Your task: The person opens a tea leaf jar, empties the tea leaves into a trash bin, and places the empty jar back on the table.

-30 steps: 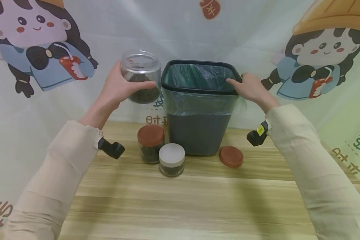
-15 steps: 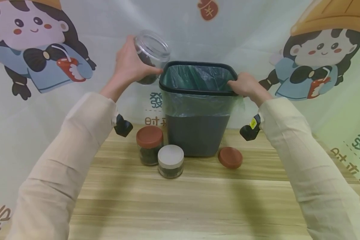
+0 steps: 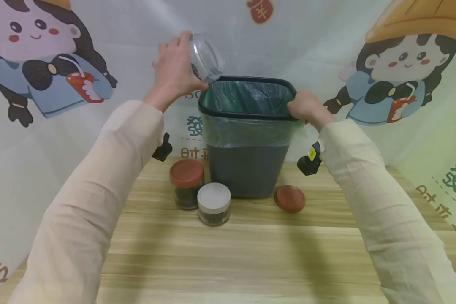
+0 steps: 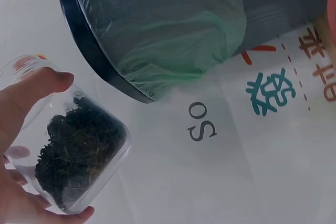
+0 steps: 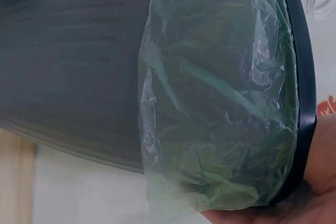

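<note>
My left hand (image 3: 175, 67) grips a clear lidless jar (image 4: 86, 150), tilted with its mouth toward the bin at the bin's upper left rim. Dark, curly dried leaves, like loose tea, fill part of the jar in the left wrist view. The grey trash bin (image 3: 247, 169) stands upright with a black rim and a thin green bag (image 5: 220, 93) folded over its edge. On the bin's right side, my right hand (image 3: 308, 107) holds the rim, its fingers partly hidden behind it.
In front of the bin stand a jar with a red-brown lid (image 3: 187, 183) and a shorter jar with a white lid (image 3: 214, 203). A loose red-brown lid (image 3: 290, 198) lies on the wooden table (image 3: 243, 261) to the right. A printed cloth (image 3: 137, 38) hangs behind.
My left hand has lifted the jar up and to the right, tipping it from upright toward the bin's opening. My right hand stays at the rim.
</note>
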The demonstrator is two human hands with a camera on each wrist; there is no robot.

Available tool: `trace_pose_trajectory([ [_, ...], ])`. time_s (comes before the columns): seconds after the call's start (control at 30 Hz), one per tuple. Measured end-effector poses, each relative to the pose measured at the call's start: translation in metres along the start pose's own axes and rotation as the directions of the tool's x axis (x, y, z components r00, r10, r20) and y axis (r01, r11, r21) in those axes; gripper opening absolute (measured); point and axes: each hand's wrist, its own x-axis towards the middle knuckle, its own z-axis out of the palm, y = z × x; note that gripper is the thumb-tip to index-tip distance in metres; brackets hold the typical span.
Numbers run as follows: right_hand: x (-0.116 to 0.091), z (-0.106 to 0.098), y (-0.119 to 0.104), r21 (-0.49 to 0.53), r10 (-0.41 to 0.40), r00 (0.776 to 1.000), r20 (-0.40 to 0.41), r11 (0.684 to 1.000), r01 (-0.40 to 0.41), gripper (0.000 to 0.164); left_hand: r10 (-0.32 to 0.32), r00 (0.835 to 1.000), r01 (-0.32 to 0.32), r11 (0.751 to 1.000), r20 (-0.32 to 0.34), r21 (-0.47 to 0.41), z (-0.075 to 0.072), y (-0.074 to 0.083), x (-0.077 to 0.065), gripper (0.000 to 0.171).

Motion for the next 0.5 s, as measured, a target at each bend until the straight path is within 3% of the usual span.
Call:
trace_pose_trajectory([
  [0.23, 0.002, -0.001, -0.004, -0.089, 0.013, 1.000, -0.013, 0.996, -0.014, 0.035, 0.057, 0.998, -0.059, 0.994, 0.021, 0.092, 0.001, 0.007, 0.006, 0.090],
  [0.5, 0.003, 0.002, -0.004, -0.119, 0.029, 0.998, -0.053, 0.992, -0.035, 0.037, 0.124, 0.991, -0.132, 0.967, 0.046, 0.216, 0.005, 0.012, 0.012, 0.088],
])
